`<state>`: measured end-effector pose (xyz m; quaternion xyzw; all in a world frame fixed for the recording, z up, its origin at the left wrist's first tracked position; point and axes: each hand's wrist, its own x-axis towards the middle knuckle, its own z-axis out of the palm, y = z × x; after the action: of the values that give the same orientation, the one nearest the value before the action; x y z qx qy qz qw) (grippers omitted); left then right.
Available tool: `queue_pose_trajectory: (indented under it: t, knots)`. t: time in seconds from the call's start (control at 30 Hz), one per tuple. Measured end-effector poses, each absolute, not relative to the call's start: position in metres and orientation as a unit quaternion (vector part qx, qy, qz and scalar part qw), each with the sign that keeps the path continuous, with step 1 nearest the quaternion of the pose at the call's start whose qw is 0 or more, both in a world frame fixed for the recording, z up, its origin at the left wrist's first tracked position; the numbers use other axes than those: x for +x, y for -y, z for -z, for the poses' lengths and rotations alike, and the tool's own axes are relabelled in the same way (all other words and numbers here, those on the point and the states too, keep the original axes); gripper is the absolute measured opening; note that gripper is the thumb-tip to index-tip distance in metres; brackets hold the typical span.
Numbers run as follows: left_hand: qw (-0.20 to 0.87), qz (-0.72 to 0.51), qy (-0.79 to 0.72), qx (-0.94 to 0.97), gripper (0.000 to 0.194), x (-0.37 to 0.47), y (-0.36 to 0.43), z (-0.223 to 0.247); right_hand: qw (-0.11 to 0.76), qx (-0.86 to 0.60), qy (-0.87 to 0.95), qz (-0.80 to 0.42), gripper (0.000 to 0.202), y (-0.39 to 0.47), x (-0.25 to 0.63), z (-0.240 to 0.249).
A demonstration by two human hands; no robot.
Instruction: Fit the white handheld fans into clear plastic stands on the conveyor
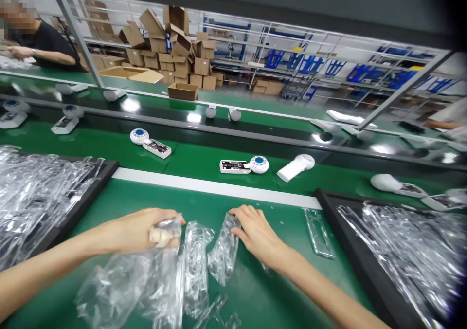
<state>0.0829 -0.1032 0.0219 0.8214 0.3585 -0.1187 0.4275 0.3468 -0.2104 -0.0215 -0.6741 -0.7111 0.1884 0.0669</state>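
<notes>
Left hand [148,229]: is gripping a crumpled clear bag [116,290], fingers curling tightly and showing through the film; the bag is hanging and spreading below the fist.
Right hand [257,234]: is arching palm-down over the upper end of a clear packet [223,253], thumb and fingers touching it — whether it is pinching or only resting, I cannot tell.
Between the hands: a second clear packet [196,270] is lying just beside the bag.
Green bench [284,295]: is bearing a loose clear frame [319,234] near the right tray [350,236].
Trays: this one and the left tray [85,197] are holding heaped clear parts.
Beyond the white strip [211,187]: white devices [235,167] are lying spaced out — some showing blue discs.
Far left: a person [54,44] is wearing black.
</notes>
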Motion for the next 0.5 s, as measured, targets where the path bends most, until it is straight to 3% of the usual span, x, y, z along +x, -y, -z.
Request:
queue_pose_trajectory:
  t: [0.1, 0.27, 0.4, 0.5]
  knots:
    - [0.340, 0.166, -0.373, 0.847, 0.059, 0.108, 0.107, -0.016, 0.069, -0.714, 0.651, -0.249, 0.024, 0.209, 0.350, 0.015]
    - [0.261, 0.219, -0.350, 0.872, 0.025, 0.136, 0.099, -0.013, 0.112, -0.725, 0.560, -0.385, 0.013, 0.193, 0.360, 0.017]
    - [0.294, 0.211, -0.338, 0.869, 0.006, 0.137, 0.093, -0.005, 0.163, -0.693, 0.544, -0.444, 0.015, 0.188, 0.372, 0.007]
    - [0.404, 0.163, -0.298, 0.849, 0.008, 0.131, 0.094, -0.009, 0.217, -0.647, 0.540, -0.492, 0.010, 0.197, 0.376, -0.015]
